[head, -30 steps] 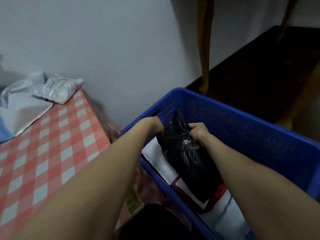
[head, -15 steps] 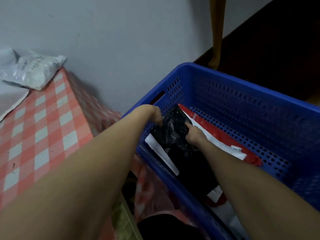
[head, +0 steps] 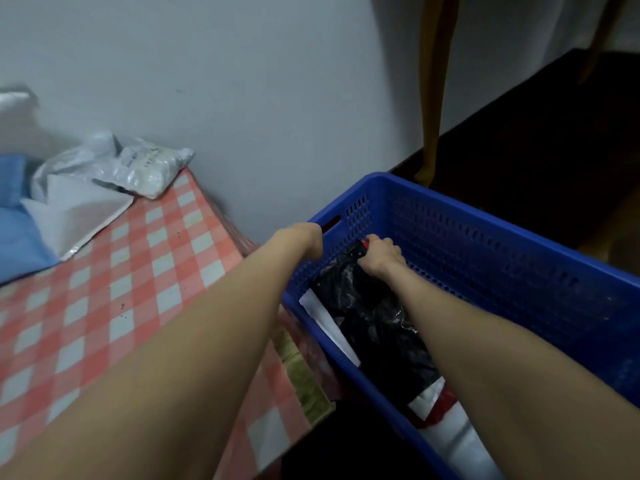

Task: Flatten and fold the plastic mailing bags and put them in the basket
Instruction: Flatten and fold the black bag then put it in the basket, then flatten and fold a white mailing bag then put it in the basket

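A blue perforated plastic basket [head: 485, 216] stands to the right of the table. Inside it a crumpled black mailing bag [head: 374, 323] lies on top of white [head: 329, 327] and red-and-white mailers [head: 433, 403]. My right hand [head: 381, 254] grips the far end of the black bag near the basket's far wall, fingers curled. My left hand [head: 310, 237] is bent down over the basket's near-left corner by the handle slot. Its fingers are hidden behind the wrist, so I cannot tell whether they hold anything.
The table with a red-and-white checked cloth [head: 138, 289] is at the left. On its far end lie a silvery crumpled bag [head: 145, 168], a flat white mailer [head: 76, 209] and a blue one [head: 17, 237]. A wooden leg [head: 433, 98] stands on dark floor behind the basket.
The black bag has sunk lower and lies flatter in the basket. My right hand has slid with the bag's end toward the far wall. The head view has shifted.
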A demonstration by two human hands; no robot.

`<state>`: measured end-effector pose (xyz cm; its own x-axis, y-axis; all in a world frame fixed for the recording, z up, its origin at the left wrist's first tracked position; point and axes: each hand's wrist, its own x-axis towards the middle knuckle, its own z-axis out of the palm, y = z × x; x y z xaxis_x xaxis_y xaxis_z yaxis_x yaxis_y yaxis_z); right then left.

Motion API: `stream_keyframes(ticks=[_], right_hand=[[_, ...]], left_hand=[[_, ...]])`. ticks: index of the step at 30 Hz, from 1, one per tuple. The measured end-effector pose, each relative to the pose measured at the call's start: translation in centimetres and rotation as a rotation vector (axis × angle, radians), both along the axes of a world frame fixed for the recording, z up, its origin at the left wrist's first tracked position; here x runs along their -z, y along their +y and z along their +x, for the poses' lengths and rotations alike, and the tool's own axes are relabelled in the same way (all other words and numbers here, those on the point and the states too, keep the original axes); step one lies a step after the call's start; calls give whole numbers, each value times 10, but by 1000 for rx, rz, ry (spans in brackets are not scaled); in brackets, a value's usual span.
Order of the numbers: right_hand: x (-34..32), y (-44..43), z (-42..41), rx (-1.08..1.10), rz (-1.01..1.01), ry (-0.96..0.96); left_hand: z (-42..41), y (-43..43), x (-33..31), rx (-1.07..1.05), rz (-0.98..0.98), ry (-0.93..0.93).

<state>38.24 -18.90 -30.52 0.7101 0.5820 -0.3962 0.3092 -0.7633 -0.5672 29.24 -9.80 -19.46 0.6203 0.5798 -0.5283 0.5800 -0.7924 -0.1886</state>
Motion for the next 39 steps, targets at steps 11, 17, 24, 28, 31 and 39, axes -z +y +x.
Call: stream_keyframes(ticks=[11,17,24,28,31,39], right_hand=[[-152,22,-61,-94,156,-230],[-204,53,-127,-220,229,-262],[-239,114,-188,-329,314,-271],[-255,162,-213,-382,374,-253],[-266,197,-230,-427,404,-245],[-284,269,-276,-522,538,-96]], left_hand=[[-102,10,-93,-112,221,-378],[-187,32,-118,-224,290,-458],[-244,78,-133,-349,356,-500],[-267,121,-149,-413,396,-572],[-286,154,-164,-457,462,-652],[-331,217,-195,-661,754,-841]])
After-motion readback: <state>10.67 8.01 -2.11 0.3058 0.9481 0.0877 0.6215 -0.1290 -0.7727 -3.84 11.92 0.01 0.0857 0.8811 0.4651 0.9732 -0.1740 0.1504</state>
